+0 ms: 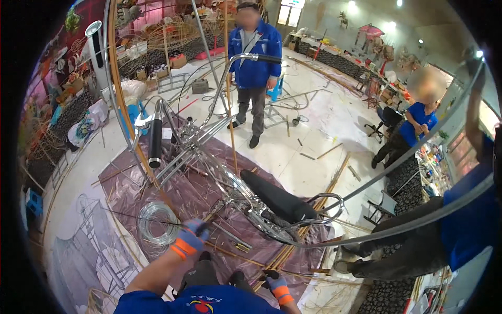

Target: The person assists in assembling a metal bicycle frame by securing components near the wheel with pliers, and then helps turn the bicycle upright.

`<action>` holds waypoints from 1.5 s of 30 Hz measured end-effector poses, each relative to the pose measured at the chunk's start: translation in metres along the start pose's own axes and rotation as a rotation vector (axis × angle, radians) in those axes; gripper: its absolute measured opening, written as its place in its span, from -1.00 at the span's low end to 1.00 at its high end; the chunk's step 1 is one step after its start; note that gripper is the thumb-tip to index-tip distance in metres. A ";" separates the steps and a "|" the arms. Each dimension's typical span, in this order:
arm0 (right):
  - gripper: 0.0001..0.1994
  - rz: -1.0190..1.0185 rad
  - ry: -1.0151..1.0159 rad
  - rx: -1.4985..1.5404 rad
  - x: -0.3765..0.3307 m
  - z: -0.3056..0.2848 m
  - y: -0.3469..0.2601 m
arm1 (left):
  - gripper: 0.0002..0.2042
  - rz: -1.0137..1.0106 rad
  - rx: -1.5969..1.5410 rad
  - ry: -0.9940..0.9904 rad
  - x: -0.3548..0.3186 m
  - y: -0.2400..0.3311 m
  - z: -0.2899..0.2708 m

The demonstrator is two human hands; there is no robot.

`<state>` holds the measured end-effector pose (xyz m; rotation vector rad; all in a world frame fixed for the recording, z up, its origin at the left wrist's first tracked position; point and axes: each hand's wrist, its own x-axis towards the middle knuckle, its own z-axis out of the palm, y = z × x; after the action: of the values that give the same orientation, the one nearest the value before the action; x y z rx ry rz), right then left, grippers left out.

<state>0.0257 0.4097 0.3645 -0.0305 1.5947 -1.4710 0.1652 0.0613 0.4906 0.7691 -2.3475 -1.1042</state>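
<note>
My left hand (191, 238), in a grey and orange glove, is closed on a thin dark rod (137, 215) that runs out to the left. Beside it, a coil of clear or silvery wire (158, 225) lies on the dark plastic sheet (125, 180). Low in the picture, my right hand (276, 287), also gloved, has its fingers curled near long bamboo strips (285, 256); what they hold, if anything, is hidden. Just beyond both hands stands a chrome bicycle-like frame (209, 165) with a black saddle (277, 198) and black handlebar grips (155, 142).
A grey curved tube (418, 221) arcs across the right side, near a person in blue (470, 220). Another person (256, 57) stands beyond the frame, and a third (418, 118) stands by the right tables. Printed drawing sheets (94, 251) cover the left floor; loose strips (329, 150) lie about.
</note>
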 end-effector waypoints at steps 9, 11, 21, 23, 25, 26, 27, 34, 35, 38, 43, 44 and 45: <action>-0.70 -0.112 0.147 -0.014 -0.044 0.005 -0.028 | -0.71 0.541 -0.299 0.566 0.066 0.115 -0.209; -0.70 -0.119 0.190 -0.064 -0.055 0.017 -0.034 | -0.66 0.962 0.327 0.456 0.084 0.177 -0.221; -0.74 -0.141 0.344 -0.256 -0.040 0.120 -0.046 | -0.69 0.978 0.194 0.031 0.132 0.153 -0.232; -0.73 -0.134 0.350 -0.259 -0.032 0.139 -0.050 | -0.69 1.035 0.192 0.045 0.138 0.146 -0.228; -0.72 -0.125 0.355 -0.257 -0.027 0.158 -0.057 | -0.69 1.093 0.192 0.054 0.142 0.144 -0.221; -0.71 -0.120 0.367 -0.269 -0.026 0.170 -0.065 | -0.69 1.077 0.214 0.015 0.142 0.142 -0.220; -0.70 -0.115 0.379 -0.280 -0.025 0.181 -0.069 | -0.70 1.062 0.238 -0.025 0.144 0.140 -0.218; -0.69 -0.123 0.396 -0.244 -0.020 0.213 -0.080 | -0.80 1.138 0.123 0.058 0.153 0.128 -0.206; -0.69 -0.158 0.410 -0.184 -0.025 0.214 -0.086 | -0.80 1.145 0.110 0.027 0.153 0.133 -0.205; -0.71 -0.248 0.468 -0.173 -0.027 0.209 -0.115 | -0.81 1.159 0.085 0.057 0.155 0.129 -0.204; -0.67 -0.515 0.543 -0.043 -0.019 0.177 -0.177 | -0.80 1.168 0.080 0.126 0.154 0.129 -0.201; -0.65 -0.627 0.605 -0.137 -0.015 0.166 -0.186 | -0.80 1.160 0.093 0.118 0.155 0.129 -0.199; -0.64 -0.738 0.663 -0.231 -0.011 0.153 -0.196 | -0.72 1.168 0.128 0.076 0.157 0.128 -0.196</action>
<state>0.0203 0.2437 0.5499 -0.3219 2.4609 -1.9645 0.1238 -0.0807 0.7310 -0.5244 -2.1966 -0.3799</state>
